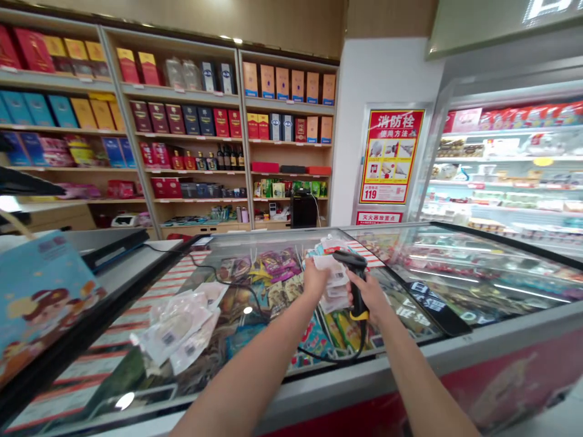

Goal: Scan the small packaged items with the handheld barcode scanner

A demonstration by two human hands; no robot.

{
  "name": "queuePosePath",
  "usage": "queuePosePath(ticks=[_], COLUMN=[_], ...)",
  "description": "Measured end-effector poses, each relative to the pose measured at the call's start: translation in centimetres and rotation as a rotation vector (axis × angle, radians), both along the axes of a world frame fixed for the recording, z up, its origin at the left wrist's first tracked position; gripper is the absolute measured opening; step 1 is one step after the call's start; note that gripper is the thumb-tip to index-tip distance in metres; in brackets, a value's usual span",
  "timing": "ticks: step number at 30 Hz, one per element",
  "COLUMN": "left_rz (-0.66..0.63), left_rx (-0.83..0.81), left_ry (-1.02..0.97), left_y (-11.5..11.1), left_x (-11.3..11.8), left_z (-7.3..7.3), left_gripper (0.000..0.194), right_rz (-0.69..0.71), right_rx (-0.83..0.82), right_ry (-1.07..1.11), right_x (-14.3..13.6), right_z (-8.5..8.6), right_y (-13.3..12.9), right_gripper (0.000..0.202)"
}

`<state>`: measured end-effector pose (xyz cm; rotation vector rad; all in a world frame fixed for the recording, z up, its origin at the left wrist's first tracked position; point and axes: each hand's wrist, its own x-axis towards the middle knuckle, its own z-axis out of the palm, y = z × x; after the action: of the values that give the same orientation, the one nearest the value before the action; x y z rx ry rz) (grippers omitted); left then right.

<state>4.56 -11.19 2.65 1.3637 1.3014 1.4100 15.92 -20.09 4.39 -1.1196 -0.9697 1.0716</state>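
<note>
My right hand (pixel 368 294) is wrapped around the grip of a black and yellow barcode scanner (pixel 353 267). Its head tilts toward a white package with a barcode label (pixel 336 274), pinched in my left hand (pixel 316 278). More white packages lie beneath, on the glass top of a chest freezer (pixel 273 340). The scanner's black cable (pixel 332 360) loops under my hands and runs off to the left. A loose pile of clear-and-white bags with barcode labels (pixel 182 328) rests on the glass to the left of my arms.
At the left edge stands a blue illustrated bag (pixel 45 297) beside a dark flat device (pixel 113 249). Behind the freezer are shelves of boxed goods (pixel 195 121). A lit refrigerated display (pixel 505 170) is at the right, and a second glass freezer section (pixel 460 273) adjoins mine.
</note>
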Motion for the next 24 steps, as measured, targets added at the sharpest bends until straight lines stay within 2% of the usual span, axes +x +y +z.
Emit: queuePosePath(ticks=[3,7,9,12,16,20,24], left_rz=[0.022,0.142,0.156,0.101,0.123,0.154,0.167], left_rx=[0.0,0.101,0.126,0.104,0.094,0.048,0.078], left_ry=[0.145,0.384,0.505,0.624,0.682,0.653,0.573], left_y=[-0.8,-1.8,-2.3,-2.9,-3.2,-3.2,-3.1], left_x=[1.8,2.8,3.1,3.3,3.7,3.6,1.5], left_z=[0.1,-0.1,-0.4,-0.7,-0.9,-0.6,0.4], left_gripper=[0.053,0.057,0.045,0.024,0.022,0.023,0.026], right_rz=[-0.036,-0.042,-0.056,-0.068,-0.049,-0.03,-0.008], right_rx=[0.015,0.058,0.054,0.029,0.037,0.041,0.031], right_ry=[0.024,0.086,0.098,0.101,0.101,0.091,0.094], right_x=[1.5,2.7,3.0,3.1,2.9,2.4,1.8], right_z=[-0.1,0.0,0.0,-0.2,-0.7,-0.8,-0.7], right_y=[-0.3,-0.4,-0.5,-0.4,-0.2,-0.3,-0.6], right_gripper=[0.036,0.038,0.039,0.04,0.04,0.038,0.039])
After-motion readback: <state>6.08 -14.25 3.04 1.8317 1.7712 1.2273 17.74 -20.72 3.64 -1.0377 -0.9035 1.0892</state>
